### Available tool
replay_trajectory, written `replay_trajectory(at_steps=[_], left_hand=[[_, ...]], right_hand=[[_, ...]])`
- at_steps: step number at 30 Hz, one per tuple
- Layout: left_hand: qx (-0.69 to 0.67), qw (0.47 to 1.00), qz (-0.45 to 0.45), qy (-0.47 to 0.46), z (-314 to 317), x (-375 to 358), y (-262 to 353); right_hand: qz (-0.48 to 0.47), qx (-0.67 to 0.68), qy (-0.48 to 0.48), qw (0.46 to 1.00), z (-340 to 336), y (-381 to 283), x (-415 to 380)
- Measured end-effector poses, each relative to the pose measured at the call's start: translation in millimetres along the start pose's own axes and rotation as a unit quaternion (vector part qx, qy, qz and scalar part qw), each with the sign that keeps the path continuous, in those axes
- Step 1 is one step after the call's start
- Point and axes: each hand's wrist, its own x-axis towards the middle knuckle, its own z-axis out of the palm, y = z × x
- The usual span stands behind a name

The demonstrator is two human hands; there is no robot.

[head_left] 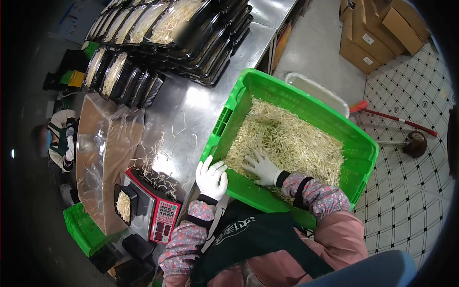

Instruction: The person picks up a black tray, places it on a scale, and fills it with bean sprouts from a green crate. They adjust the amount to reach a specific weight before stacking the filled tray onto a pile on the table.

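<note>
A large green crate (306, 93) holds a thick bed of bean sprouts (296, 138). Inside it, my right hand (264, 170), in a white glove, lies on the sprouts near the left end with its fingers spread. My left hand (211, 180), gloved in white too, is at the crate's near-left edge, palm side partly showing and fingers apart, with nothing in it. To its left stands a red scale (165, 221) carrying a black tray (125, 204) of sprouts. Loose sprouts (155, 165) are scattered on the metal table (191, 103) beside the scale.
Filled black trays (177, 24) are stacked at the table's far end. A clear plastic bag over brown board (103, 158) stands by the scale. At left are another green crate (79, 229) and a co-worker (61, 138). Cardboard boxes (377, 33) and a red-handled tool (401, 120) are on the right.
</note>
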Motion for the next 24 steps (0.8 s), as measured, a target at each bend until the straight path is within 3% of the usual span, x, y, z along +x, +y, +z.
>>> replay_trajectory(at_steps=[4,8,10,16,19,20,22,23,24], left_hand=[[-0.010,1.000,-0.006,0.004,-1,1,1],[-0.029,0.999,0.005,0.029,2,2,-2],[-0.046,0.999,-0.020,-0.016,-8,9,0],[-0.095,0.995,-0.023,-0.023,-11,-4,-4],[-0.175,0.984,-0.028,0.035,-31,-17,-5],[-0.175,0.982,-0.042,0.052,-49,-25,-4],[-0.162,0.979,-0.085,0.085,-87,-54,-19],[-0.155,0.975,-0.107,0.121,-126,-66,-27],[-0.104,0.967,-0.232,0.016,-160,-83,-38]], right_hand=[[-0.048,-0.003,0.036,0.998,10,14,-15],[0.043,0.045,0.056,0.996,-15,33,-36],[0.056,0.047,0.073,0.995,-4,32,-21],[0.041,-0.038,-0.030,0.998,21,5,48],[0.008,-0.062,-0.025,0.998,15,1,51],[-0.002,-0.065,-0.028,0.997,19,4,49],[-0.033,-0.057,0.086,0.994,42,14,34],[-0.025,-0.039,0.076,0.996,43,16,25],[-0.018,-0.021,0.064,0.998,33,18,14]])
